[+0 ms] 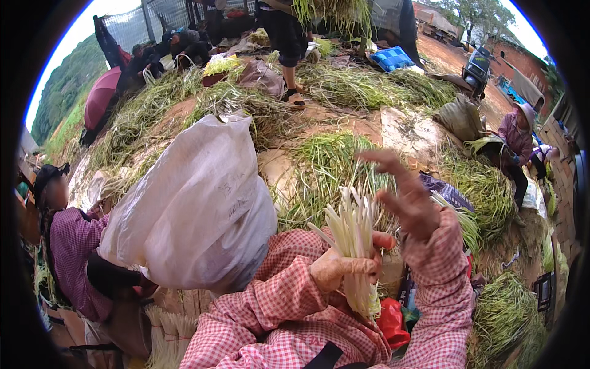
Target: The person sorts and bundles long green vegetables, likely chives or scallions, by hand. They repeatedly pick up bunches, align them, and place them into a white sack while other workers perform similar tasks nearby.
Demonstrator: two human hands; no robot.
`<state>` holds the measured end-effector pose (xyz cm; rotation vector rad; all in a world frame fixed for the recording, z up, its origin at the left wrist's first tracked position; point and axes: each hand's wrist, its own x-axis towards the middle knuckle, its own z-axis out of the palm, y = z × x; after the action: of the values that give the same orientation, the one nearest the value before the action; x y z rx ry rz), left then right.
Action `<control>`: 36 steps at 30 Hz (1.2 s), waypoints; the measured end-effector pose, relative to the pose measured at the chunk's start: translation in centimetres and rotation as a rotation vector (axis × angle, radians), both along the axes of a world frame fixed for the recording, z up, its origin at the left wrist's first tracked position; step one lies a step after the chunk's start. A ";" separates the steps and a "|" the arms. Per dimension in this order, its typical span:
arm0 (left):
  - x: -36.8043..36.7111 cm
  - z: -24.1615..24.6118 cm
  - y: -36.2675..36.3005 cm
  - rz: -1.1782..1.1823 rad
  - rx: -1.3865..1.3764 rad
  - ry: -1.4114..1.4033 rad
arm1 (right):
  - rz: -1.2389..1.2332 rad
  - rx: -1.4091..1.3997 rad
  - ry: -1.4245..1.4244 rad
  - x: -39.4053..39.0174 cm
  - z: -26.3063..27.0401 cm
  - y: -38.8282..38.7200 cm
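My left hand [341, 272] is closed around a bunch of pale, white-stemmed vegetable stalks [352, 226] in front of my chest. Their cut or root ends are uneven at the top, and yellowish tips poke out below the fist. Raised to the right of the bunch, my right hand [410, 198] has its fingers spread and holds nothing; it is slightly blurred. Beyond both hands lies a loose heap of green stalks [332, 161]. A large white woven sack [198, 207] bulges up at the left, close to my left sleeve. A red plastic bag [392, 323] sits below the bunch.
Tied bundles of pale stalks [170, 336] stand at the lower left. A person in a checked shirt [78, 253] sits left; another with a hat [516, 133] sits right. Someone stands [286, 41] at the back. More green heaps [504, 313] cover the ground, right.
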<state>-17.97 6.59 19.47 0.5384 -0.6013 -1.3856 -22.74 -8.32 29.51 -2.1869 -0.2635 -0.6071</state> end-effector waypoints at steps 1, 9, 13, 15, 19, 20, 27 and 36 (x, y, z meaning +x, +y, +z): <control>0.0 -0.3 0.1 -0.026 -0.004 -0.017 | 0.166 -0.033 0.080 0.5 -1.5 0.7; -0.6 -1.2 0.0 -0.006 -0.014 -0.021 | 0.330 -0.385 0.286 0.9 -1.5 2.6; -0.6 -0.8 0.2 -0.030 -0.010 -0.085 | -0.075 0.109 0.109 -0.5 0.1 0.3; -0.5 -1.2 -0.1 -0.095 -0.050 -0.136 | 0.127 0.144 0.197 0.8 -0.6 -0.2; -0.7 -1.1 0.6 -0.137 -0.095 -0.082 | 0.474 0.310 0.541 1.0 -0.4 1.6; -0.7 -1.0 1.0 -0.118 -0.105 -0.145 | 0.501 0.268 0.568 1.0 -0.2 1.4; -0.6 -1.2 0.7 0.021 -0.036 -0.035 | 0.120 0.131 0.270 1.2 -2.9 0.9; -0.1 -2.8 -0.4 0.349 -0.021 0.131 | -0.280 -0.262 0.231 -2.4 -4.9 3.8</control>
<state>-18.09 6.24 16.72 0.5042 -0.3932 -1.0736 -25.19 -4.56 24.61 -2.5462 0.0933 -0.4854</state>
